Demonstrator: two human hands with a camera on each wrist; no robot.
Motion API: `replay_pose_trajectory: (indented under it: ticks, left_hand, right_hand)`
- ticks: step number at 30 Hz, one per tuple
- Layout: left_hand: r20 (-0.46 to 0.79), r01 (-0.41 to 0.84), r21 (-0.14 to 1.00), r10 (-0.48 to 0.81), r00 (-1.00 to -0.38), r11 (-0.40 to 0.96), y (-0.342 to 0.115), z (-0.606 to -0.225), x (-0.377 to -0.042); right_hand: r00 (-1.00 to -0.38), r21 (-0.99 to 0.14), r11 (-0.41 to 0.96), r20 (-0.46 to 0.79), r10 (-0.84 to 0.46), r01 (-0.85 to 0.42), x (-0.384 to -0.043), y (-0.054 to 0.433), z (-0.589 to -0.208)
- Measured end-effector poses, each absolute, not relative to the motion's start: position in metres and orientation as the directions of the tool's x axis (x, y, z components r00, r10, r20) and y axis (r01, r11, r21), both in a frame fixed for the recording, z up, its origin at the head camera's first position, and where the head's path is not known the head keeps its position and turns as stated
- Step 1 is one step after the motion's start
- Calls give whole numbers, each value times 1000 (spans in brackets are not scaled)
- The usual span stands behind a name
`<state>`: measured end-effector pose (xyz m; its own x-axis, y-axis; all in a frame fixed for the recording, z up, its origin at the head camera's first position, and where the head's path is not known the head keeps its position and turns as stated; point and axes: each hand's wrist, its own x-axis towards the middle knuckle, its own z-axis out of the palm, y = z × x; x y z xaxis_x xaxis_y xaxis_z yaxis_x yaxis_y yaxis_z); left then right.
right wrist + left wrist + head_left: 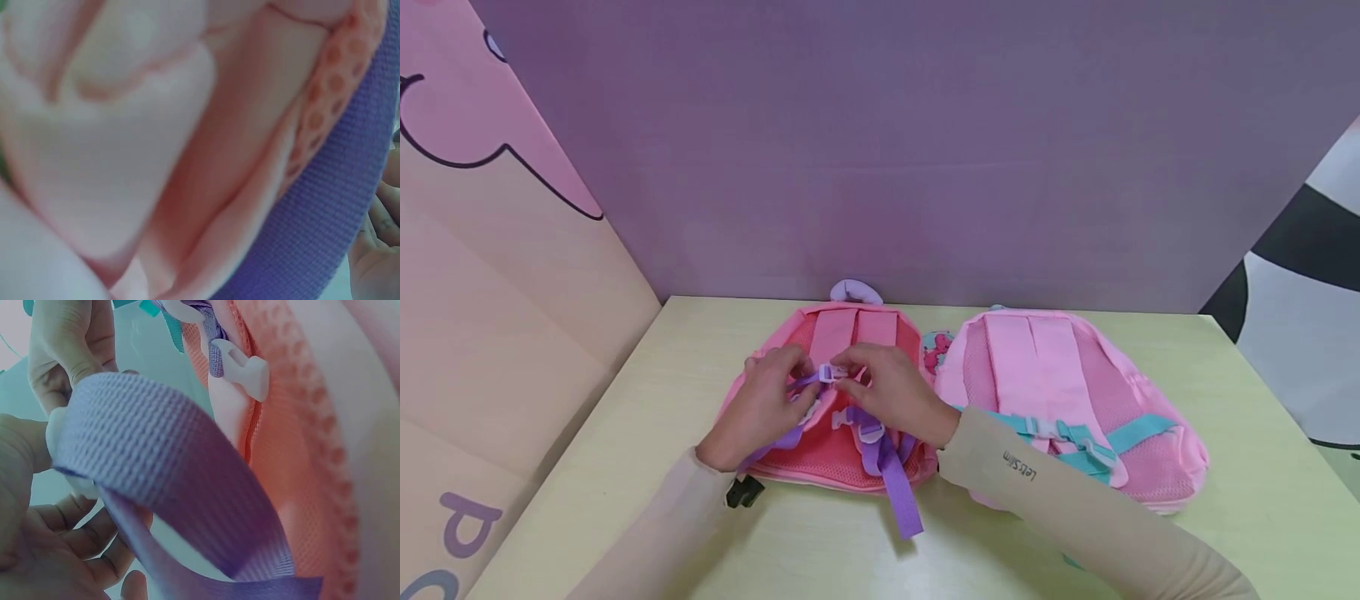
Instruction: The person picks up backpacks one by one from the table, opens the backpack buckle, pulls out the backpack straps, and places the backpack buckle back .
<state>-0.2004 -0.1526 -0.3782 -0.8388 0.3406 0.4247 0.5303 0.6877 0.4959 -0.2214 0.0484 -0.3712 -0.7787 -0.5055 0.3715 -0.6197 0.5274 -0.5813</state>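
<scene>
A coral-pink backpack lies with its shoulder straps up. Above it, both hands meet at a white plastic buckle threaded with purple webbing. My left hand pinches the buckle's left side, where the purple strap loops out in the left wrist view. From the right, my right hand pinches the other end between thumb and fingers. Another white buckle piece hangs from the bag's other strap, beside a loose purple strap end. Pink fabric and purple webbing fill the right wrist view, hiding the right fingers.
A lighter pink backpack with teal straps lies to the right, partly behind the right forearm. A black buckle rests by the left forearm on the pale table. A purple panel rises behind.
</scene>
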Motion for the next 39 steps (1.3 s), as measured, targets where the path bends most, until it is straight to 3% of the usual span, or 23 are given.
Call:
replay_pose_trajectory:
  ticks: [8, 22, 39]
  left_hand:
    - [380, 506, 522, 344, -859, 686, -158, -381, -197]
    - [442, 539, 525, 331, -834, 658, -154, -389, -196]
    - [418, 555, 509, 375, -828, 658, -152, -392, -199]
  right_hand:
    - [-794, -596, 538, 337, -506, -596, -220, 52, -374]
    - [-826, -621, 569, 257, -502, -539, -216, 51, -376]
    - [-796, -601, 554, 259, -547, -576, -218, 50, -379]
